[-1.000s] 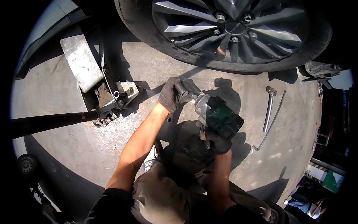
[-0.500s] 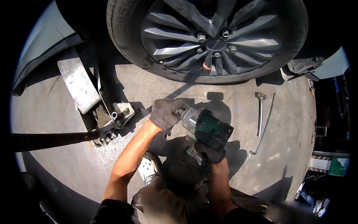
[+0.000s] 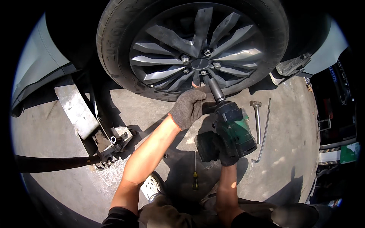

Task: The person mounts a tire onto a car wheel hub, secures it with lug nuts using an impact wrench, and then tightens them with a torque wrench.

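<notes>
My right hand [image 3: 228, 159], in a dark glove, is closed around the handle of a green and black cordless impact wrench [image 3: 237, 129]. A long dark socket [image 3: 216, 91] on its nose points up at the lower lug bolts of a car wheel [image 3: 152, 40], with its tip close to the lowest bolt [image 3: 203, 72]. My left hand [image 3: 187, 109], in a grey knit glove, is just left of the socket, below the wheel hub. Its fingers are bent loosely and stand apart from the thumb, with nothing visible in them.
Left on the concrete is a floor jack [image 3: 81, 110] with a long black handle [image 3: 57, 164]. A metal bar with a square head [image 3: 257, 121] and a thin hooked rod [image 3: 264, 131] lie to the right. A yellow-handled screwdriver [image 3: 195, 180] lies between my arms near my shoe [image 3: 151, 187].
The impact wrench has swung from pointing left to pointing up at the wheel. My left hand has come off its nose and moved up and right. The screwdriver has come into view.
</notes>
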The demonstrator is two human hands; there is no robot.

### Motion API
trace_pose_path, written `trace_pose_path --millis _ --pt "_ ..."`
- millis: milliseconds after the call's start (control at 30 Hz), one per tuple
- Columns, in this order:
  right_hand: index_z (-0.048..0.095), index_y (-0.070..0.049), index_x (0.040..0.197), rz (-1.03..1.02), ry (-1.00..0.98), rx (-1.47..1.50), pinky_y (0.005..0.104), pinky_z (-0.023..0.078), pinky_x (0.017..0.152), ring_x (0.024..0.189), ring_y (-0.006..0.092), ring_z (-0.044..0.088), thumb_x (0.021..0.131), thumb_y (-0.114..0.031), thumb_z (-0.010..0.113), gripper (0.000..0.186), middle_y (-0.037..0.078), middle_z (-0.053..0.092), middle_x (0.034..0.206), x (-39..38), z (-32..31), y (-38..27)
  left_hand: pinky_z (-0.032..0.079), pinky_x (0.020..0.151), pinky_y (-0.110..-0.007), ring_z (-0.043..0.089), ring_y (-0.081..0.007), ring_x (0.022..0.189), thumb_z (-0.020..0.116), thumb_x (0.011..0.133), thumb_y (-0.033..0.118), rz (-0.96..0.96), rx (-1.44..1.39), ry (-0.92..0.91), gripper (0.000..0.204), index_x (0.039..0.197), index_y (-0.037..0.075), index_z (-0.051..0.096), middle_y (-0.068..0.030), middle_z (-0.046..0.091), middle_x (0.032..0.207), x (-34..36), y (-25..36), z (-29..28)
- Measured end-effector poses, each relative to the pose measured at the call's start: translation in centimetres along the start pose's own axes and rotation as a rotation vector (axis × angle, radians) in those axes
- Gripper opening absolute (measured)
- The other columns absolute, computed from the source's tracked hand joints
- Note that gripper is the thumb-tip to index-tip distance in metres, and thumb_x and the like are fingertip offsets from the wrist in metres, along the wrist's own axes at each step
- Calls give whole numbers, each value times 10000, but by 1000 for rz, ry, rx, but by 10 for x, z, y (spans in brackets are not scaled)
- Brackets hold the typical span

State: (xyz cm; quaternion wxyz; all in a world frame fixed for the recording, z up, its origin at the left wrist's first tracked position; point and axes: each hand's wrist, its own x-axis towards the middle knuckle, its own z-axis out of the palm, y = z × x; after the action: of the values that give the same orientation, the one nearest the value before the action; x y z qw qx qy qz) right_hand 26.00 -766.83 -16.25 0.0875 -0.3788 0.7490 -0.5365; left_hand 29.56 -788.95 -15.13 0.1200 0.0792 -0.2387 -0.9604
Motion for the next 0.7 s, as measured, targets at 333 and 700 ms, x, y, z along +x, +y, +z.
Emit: trace_pose_path --millis 333,700 --pt "648 -44 1127 -257 34 -459 274 520 670 779 146 631 930 -76 590 209 71 677 944 51 -1 8 568 826 -393 677 -250 910 592 942 222 -37 -339 -81 267 1116 19 602 -132 670 1030 56 -22 25" --pt "660 -75 1112 -175 -8 -831 432 487 926 1029 280 631 810 -255 706 355 118 671 1077 68 7 32 562 751 -326 664 -190 830 659 880 157 135 -114 -26 217 1006 -18 638 -120 656 914 79 -23 18"
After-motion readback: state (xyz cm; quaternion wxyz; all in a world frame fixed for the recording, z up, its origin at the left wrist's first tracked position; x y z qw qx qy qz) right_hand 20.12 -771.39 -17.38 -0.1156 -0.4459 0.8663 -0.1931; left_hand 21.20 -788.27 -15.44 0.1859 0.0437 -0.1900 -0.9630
